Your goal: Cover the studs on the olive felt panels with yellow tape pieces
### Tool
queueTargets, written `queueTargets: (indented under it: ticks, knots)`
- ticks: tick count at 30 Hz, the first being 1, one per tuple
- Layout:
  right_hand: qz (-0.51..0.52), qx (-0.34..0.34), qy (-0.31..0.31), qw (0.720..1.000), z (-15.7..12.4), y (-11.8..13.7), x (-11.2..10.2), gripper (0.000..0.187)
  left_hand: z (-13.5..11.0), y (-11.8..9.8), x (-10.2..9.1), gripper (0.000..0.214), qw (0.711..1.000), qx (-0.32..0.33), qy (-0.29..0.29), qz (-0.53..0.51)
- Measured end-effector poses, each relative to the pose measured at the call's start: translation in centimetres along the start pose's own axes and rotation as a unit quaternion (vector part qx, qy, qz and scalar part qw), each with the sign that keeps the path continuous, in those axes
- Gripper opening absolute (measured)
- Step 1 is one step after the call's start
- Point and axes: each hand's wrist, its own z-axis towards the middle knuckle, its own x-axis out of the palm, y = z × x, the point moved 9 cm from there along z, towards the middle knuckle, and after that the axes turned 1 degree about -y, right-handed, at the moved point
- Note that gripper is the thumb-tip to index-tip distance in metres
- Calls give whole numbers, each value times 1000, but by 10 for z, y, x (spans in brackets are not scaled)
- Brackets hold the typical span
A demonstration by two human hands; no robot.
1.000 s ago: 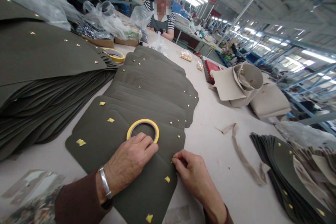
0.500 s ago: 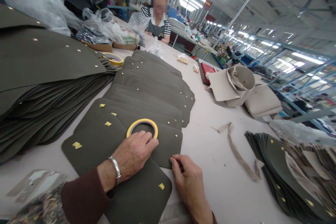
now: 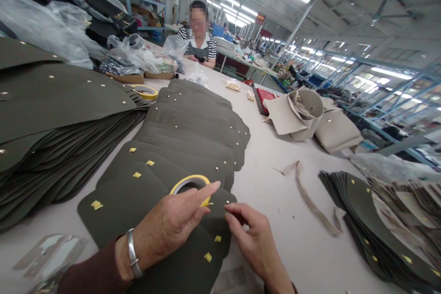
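My left hand [image 3: 172,225] holds a yellow tape roll [image 3: 190,183] lifted a little off the dark olive leather panels [image 3: 138,193], thumb and fingers pinched on its rim. My right hand [image 3: 251,234] is closed in a pinch just right of the roll, fingertips near a small metal stud [image 3: 227,202] on the top panel's edge. Small yellow tape squares [image 3: 96,204] dot the nearest panels. More panels [image 3: 200,119] lie fanned out in a row toward the far end of the table.
A tall pile of olive panels [image 3: 51,124] fills the left. Another fanned pile [image 3: 372,225] lies at right, with a beige strip [image 3: 306,193] beside it. Beige leather pieces [image 3: 303,110], a second tape roll [image 3: 144,92] and plastic bags [image 3: 138,55] sit farther back. A person [image 3: 200,36] works at the far end.
My left hand has lifted the tape roll off the panel and tilted it. My right hand moved up slightly toward the roll. The camera view has risen.
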Motion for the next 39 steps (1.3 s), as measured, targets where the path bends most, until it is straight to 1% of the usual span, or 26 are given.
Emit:
queueTargets:
  ticks: [1,2,4,6,11,13,16,18,19,21,22,23,24,25,27,29,31,32,34,35,37,39]
  knots:
    - [9,-43,-39,998,1,9,-4,18,-1,-1,1,44,1000,-4,6,8]
    - [13,-91,-59,994,1,19,-5,21,-2,-3,3,45,1000,-7,11,16]
    - [5,-176,-65,982,1,38,0,28,-4,-7,4,42,999,-4,17,28]
    - [-18,-231,-64,971,-1,52,5,31,-6,-11,5,37,999,5,22,35]
    - [-63,-282,-50,956,-5,65,15,23,-7,-22,8,29,999,26,36,28]
    - [-80,-292,-67,951,-8,66,16,19,-7,-22,12,24,998,19,62,26]
    - [-106,-297,-114,942,-13,65,16,18,-9,-17,21,21,992,-14,119,45]
    - [-109,-270,-140,946,-14,62,14,17,-11,-13,25,22,988,-35,136,57]
    - [-98,-236,-146,956,-12,57,12,16,-11,-12,26,23,989,-38,132,58]
    - [-42,-122,-132,983,-6,40,10,13,-9,-13,25,24,993,-32,104,52]
    - [1,-54,-114,992,-4,29,12,13,-7,-15,23,24,995,-25,85,46]
    - [45,7,-96,994,-3,20,14,13,-6,-16,22,24,997,-17,65,38]
    - [81,55,-80,992,-4,13,18,14,-5,-18,21,24,998,-13,48,30]
    - [105,85,-69,988,-4,8,20,14,-4,-19,21,24,999,-12,35,23]
    - [126,109,-65,984,-2,2,22,14,-3,-23,19,24,1000,-15,9,10]
    - [147,139,-77,976,1,-11,19,15,-2,-29,14,23,1000,-11,-15,-13]
    - [198,198,-89,956,3,-36,16,20,-1,-35,7,22,999,6,-40,-30]
    - [226,231,-89,942,3,-49,14,24,-1,-36,5,21,999,14,-44,-23]
    - [262,277,-75,921,3,-69,11,34,-2,-29,6,19,999,14,-26,40]
    - [268,289,-64,917,3,-76,9,38,-2,-21,10,18,996,5,0,84]
    - [260,298,-51,917,4,-84,6,44,-6,-2,23,13,985,-21,72,158]
    - [241,297,-50,923,5,-85,4,44,-10,14,36,12,971,-41,134,192]
